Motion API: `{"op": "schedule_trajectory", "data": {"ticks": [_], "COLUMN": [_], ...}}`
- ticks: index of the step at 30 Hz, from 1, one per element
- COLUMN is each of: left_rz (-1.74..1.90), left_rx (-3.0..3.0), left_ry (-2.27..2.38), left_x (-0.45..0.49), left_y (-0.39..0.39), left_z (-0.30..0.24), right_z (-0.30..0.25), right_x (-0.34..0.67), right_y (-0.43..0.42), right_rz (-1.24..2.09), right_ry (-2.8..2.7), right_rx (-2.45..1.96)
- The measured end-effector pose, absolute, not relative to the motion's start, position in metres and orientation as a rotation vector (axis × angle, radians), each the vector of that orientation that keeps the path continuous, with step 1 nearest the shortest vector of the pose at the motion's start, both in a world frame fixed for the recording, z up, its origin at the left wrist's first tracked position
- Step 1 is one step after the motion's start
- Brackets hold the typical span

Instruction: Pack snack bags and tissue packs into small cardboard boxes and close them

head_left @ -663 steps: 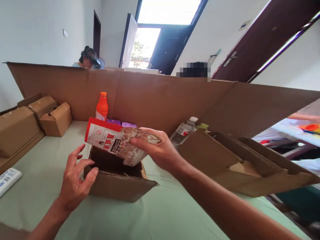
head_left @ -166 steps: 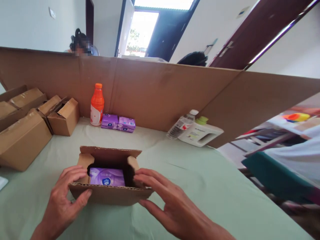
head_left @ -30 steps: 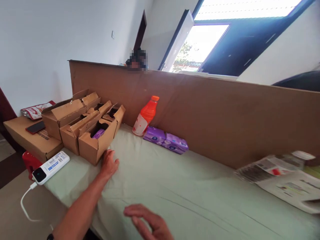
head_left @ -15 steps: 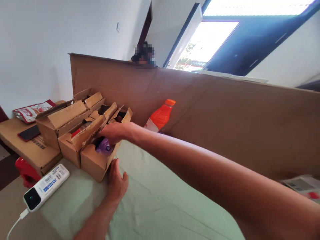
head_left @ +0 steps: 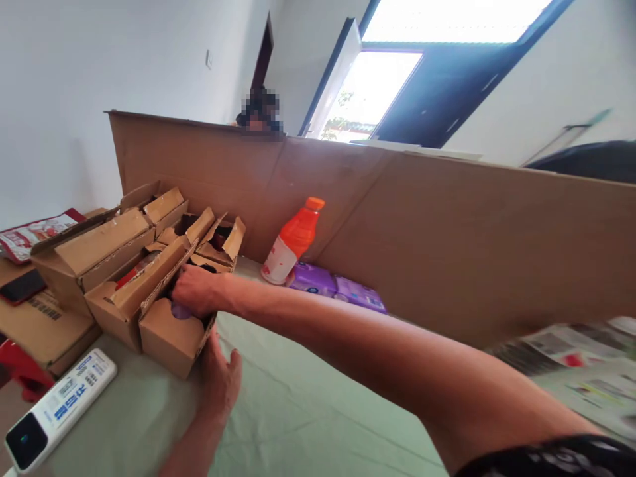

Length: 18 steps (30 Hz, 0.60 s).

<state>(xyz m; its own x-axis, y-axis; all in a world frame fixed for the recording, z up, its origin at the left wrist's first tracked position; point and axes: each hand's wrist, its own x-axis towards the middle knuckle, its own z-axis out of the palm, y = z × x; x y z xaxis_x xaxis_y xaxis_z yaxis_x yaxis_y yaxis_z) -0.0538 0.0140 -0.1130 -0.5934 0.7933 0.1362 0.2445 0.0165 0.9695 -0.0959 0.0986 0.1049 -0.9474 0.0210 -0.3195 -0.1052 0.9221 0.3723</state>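
My right hand [head_left: 199, 291] reaches into the front open cardboard box [head_left: 171, 338], its fingers curled over a purple soft pack [head_left: 180, 311]. Most of that pack and the fingertips are hidden by the hand and the box wall. My left hand [head_left: 222, 374] lies against the near right side of the same box, fingers stretched along the cardboard and thumb apart. Beyond my right forearm stands an orange bottle [head_left: 297, 232] with a white label. Beside it lie two purple soft packs [head_left: 313, 279], partly covered by the arm.
More open cardboard boxes [head_left: 99, 248] stand in rows at left. A white power bank [head_left: 64, 404] lies in front, a dark phone [head_left: 22, 288] on a flat carton. A tall cardboard panel [head_left: 447, 245] closes the back, a person behind it. Newspapers [head_left: 571, 358] lie at right.
The view has swung right, so things appear further left, and the purple packs by the bottle now show. My right hand sits lower in the box, covering more of the pack there.
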Motion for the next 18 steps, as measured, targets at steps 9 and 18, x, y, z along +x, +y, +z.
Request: {"op": "schedule_trajectory", "data": {"ticks": [9,18], "left_rz": [1.573,1.578], "left_rx": [1.143,1.192], "left_ry": [1.872,1.888], "left_x": [-0.062,-0.064], "left_y": [0.021,0.016], "left_z": [-0.106,-0.105], "right_z": [0.212,0.145], "right_x": [-0.002,0.17], "right_y": [0.096,0.145], "right_rz": [0.426,0.226], "right_ry": [3.216,2.659], "right_rx": [0.437,1.53]}}
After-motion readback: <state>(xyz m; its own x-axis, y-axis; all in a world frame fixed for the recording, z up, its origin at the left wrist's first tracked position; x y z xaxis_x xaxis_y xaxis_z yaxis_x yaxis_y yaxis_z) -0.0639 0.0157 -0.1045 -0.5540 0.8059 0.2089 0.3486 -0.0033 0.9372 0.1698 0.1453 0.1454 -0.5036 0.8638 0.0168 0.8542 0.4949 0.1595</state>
